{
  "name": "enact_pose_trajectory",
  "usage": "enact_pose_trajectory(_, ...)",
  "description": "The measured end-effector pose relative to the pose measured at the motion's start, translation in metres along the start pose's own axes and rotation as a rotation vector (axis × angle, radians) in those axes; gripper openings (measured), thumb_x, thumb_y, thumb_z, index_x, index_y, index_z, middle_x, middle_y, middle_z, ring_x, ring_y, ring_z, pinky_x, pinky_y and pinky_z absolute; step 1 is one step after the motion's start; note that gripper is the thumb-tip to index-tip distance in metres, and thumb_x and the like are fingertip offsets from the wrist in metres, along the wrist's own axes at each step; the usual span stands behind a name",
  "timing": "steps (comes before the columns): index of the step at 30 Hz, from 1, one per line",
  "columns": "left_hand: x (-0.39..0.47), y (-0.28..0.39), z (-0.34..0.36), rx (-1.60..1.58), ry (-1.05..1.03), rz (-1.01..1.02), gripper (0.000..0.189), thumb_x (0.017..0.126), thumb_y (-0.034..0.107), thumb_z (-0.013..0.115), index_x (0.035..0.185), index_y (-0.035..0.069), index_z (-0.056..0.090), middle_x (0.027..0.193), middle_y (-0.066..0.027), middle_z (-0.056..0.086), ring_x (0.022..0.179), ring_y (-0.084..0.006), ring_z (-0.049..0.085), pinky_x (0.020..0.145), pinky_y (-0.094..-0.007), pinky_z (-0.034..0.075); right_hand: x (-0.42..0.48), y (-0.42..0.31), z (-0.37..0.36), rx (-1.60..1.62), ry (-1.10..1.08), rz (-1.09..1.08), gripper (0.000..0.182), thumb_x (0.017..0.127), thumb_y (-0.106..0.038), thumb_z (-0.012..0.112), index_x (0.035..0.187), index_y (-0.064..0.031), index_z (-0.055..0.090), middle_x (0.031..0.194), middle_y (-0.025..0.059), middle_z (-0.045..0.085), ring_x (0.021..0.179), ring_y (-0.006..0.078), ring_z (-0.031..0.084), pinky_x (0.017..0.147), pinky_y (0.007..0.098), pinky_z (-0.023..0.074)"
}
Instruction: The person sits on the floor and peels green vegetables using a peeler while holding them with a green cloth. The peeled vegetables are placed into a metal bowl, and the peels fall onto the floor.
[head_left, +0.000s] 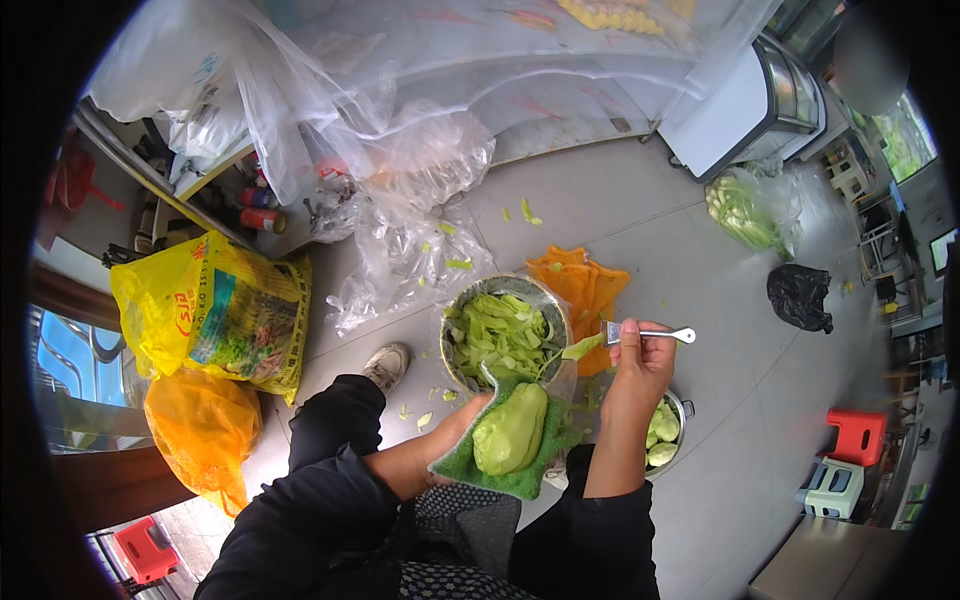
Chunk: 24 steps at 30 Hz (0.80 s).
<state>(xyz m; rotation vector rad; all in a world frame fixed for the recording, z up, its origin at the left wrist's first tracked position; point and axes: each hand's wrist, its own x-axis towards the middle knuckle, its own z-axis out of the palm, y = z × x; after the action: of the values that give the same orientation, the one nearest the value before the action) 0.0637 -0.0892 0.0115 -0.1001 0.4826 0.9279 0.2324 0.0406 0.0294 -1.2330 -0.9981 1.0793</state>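
Note:
A pale green chayote, its skin peeled, rests in a green scouring cloth that my left hand holds from beneath. My right hand grips a metal peeler to the right of the chayote and above it in the picture. A strip of green peel hangs from the peeler's blade. Just beyond the cloth stands a round bucket filled with green peelings. Partly hidden behind my right forearm, a metal pot holds several peeled chayotes.
Orange mesh sacking lies beside the bucket, with crumpled clear plastic beyond it. A yellow printed sack and an orange mesh bag stand at left. At right are bagged green vegetables, a black plastic bag and a red stool.

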Motion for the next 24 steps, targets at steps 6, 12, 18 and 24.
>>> enact_pose_trajectory(6, 0.000, 0.010, 0.006, -0.051, -0.102, 0.079, 0.056, 0.097, 0.046, 0.048, 0.133, 0.003, 0.050, 0.124, -0.0174, 0.060, 0.108, -0.0286, 0.064, 0.092, -0.0444, 0.054, -0.014, 0.005, 0.005, -0.193, -0.179, -0.110, 0.011, 0.091, -0.008, 0.068, 0.089, -0.0029, 0.058, 0.070, -0.0035, 0.054, 0.060, 0.0032, 0.043, 0.055, 0.0199, 0.0360)
enact_pose_trajectory(12, 0.008, 0.009, 0.002, -0.013, 0.089, 0.149, 0.064, 0.096, 0.056, 0.043, 0.137, 0.008, 0.047, 0.130, -0.0146, 0.058, 0.114, -0.0286, 0.061, 0.096, -0.0463, 0.051, -0.016, 0.000, 0.005, -0.266, -0.099, -0.283, 0.011, 0.091, -0.007, 0.067, 0.090, -0.0021, 0.058, 0.071, 0.0006, 0.058, 0.062, 0.0064, 0.051, 0.057, 0.0229, 0.0418)
enact_pose_trajectory(18, 0.008, 0.007, -0.001, -0.116, 0.089, 0.130, 0.055, 0.099, 0.049, 0.041, 0.134, 0.007, 0.050, 0.127, -0.0143, 0.059, 0.111, -0.0282, 0.062, 0.095, -0.0460, 0.051, -0.016, 0.017, -0.005, -0.880, -0.282, -0.324, 0.019, 0.086, -0.011, 0.072, 0.086, 0.0014, 0.058, 0.074, 0.0114, 0.066, 0.061, 0.0162, 0.059, 0.060, 0.0302, 0.0478)
enact_pose_trajectory(24, 0.010, 0.017, 0.004, -0.078, 0.057, 0.174, 0.056, 0.099, 0.049, 0.037, 0.134, 0.007, 0.050, 0.127, -0.0144, 0.060, 0.112, -0.0294, 0.061, 0.097, -0.0474, 0.049, -0.016, 0.005, -0.011, -0.678, -0.299, -0.262, 0.018, 0.085, -0.009, 0.073, 0.086, 0.0009, 0.057, 0.065, 0.0038, 0.059, 0.057, 0.0105, 0.054, 0.055, 0.0269, 0.0444)
